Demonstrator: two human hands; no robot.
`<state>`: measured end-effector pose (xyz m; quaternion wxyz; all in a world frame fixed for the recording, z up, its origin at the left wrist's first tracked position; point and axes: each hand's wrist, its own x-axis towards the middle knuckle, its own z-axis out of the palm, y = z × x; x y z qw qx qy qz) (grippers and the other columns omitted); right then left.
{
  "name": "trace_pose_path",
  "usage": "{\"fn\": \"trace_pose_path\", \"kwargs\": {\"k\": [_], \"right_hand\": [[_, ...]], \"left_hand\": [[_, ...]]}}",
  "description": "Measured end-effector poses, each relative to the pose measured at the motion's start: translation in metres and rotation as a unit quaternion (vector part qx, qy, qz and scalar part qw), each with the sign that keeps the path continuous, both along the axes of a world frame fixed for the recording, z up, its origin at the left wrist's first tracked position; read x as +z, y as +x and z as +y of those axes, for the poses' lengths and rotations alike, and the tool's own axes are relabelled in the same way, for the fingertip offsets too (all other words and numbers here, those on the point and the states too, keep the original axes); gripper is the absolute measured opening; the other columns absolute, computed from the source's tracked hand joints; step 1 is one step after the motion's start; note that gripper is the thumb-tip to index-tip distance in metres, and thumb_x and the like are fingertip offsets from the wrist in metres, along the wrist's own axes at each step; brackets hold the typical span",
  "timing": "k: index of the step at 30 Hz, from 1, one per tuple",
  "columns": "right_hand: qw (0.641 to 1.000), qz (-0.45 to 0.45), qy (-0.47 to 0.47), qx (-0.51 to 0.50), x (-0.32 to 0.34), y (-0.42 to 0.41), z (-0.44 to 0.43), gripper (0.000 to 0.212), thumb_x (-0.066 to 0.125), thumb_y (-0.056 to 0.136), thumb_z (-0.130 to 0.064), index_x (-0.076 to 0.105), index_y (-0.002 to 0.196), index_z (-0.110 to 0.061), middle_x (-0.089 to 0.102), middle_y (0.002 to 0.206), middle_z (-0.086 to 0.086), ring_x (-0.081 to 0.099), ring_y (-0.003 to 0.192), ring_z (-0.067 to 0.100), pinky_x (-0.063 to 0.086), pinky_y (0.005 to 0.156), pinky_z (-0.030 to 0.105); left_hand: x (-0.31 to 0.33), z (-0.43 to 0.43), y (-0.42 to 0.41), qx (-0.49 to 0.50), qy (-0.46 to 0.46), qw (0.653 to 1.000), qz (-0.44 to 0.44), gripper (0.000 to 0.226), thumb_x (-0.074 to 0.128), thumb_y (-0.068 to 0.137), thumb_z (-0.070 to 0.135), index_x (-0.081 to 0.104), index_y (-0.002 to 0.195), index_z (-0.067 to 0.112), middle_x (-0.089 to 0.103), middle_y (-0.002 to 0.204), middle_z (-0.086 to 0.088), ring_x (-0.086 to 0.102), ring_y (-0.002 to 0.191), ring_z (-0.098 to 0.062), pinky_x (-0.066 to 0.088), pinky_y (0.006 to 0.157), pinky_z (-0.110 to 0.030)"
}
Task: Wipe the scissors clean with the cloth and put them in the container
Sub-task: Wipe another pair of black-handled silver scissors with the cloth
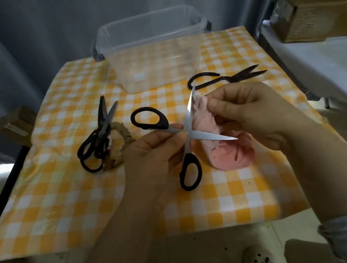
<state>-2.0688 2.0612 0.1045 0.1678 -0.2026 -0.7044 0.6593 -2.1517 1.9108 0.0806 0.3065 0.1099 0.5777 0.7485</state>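
Observation:
Black-handled scissors (190, 115) are held wide open above the middle of the table. My left hand (153, 152) pinches them near the pivot. My right hand (252, 110) grips a pink cloth (229, 152) and presses a fold of it against the upper blade, which points away from me. The cloth's lower end hangs down to the table. A clear plastic container (151, 51) with dark side latches stands at the back of the table, apart from both hands.
Two more black-handled scissors (99, 138) lie at the left on a brownish cloth (121, 134). Dark iron scissors (227, 77) lie at the right, near the container. The table has a yellow checked covering (66, 203). A cardboard box (308, 14) sits at far right.

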Motion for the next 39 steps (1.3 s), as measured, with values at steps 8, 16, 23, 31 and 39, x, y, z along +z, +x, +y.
{"fn": "trace_pose_path", "kwargs": {"k": [8,16,23,31,39], "right_hand": [[0.999,-0.007,-0.027,0.015,-0.006,-0.003,-0.007,0.029,0.077,0.047,-0.004,0.056,0.067,-0.008,0.058,0.07,0.023,0.067,0.082,0.043,0.058,0.07,0.036],[0.994,0.031,-0.089,-0.057,-0.013,-0.011,-0.014,0.046,0.077,0.051,0.007,0.037,0.059,-0.014,0.055,0.059,0.011,0.066,0.064,0.022,0.057,0.06,0.03],[0.978,0.062,-0.142,-0.142,-0.013,-0.012,-0.004,0.041,0.072,0.069,0.01,0.039,0.062,-0.014,0.055,0.056,0.004,0.067,0.066,0.034,0.05,0.058,0.037],[0.969,0.042,-0.093,-0.224,-0.005,0.0,0.02,0.013,0.065,0.082,0.003,0.064,0.077,-0.009,0.069,0.081,0.003,0.067,0.074,0.014,0.057,0.061,0.023],[0.974,-0.054,-0.22,-0.032,-0.007,-0.007,-0.002,0.042,0.071,0.065,-0.04,0.071,0.089,-0.005,0.073,0.091,0.012,0.069,0.08,0.021,0.055,0.067,0.029]], "left_hand": [[-0.007,0.002,0.004,-0.018,-0.048,0.995,0.083,0.021,0.068,0.078,0.001,0.075,0.067,0.018,0.073,0.074,-0.009,0.068,0.071,-0.022,0.058,0.066,-0.029],[-0.006,0.001,0.006,-0.007,-0.086,0.99,0.114,0.009,0.07,0.077,0.003,0.072,0.07,0.009,0.071,0.078,-0.019,0.067,0.079,-0.039,0.057,0.074,-0.045],[-0.007,0.001,0.009,-0.023,-0.096,0.991,0.095,0.002,0.072,0.076,0.004,0.073,0.076,0.002,0.071,0.079,-0.022,0.067,0.077,-0.038,0.058,0.072,-0.041],[-0.002,-0.008,0.0,-0.017,-0.046,0.998,0.048,0.021,0.065,0.079,-0.001,0.076,0.068,0.013,0.073,0.076,-0.006,0.07,0.07,-0.02,0.058,0.064,-0.029],[0.005,-0.009,-0.021,0.1,0.088,0.989,-0.057,0.011,0.057,0.086,0.001,0.066,0.081,0.006,0.072,0.076,-0.005,0.07,0.071,-0.015,0.057,0.062,-0.022]]}}
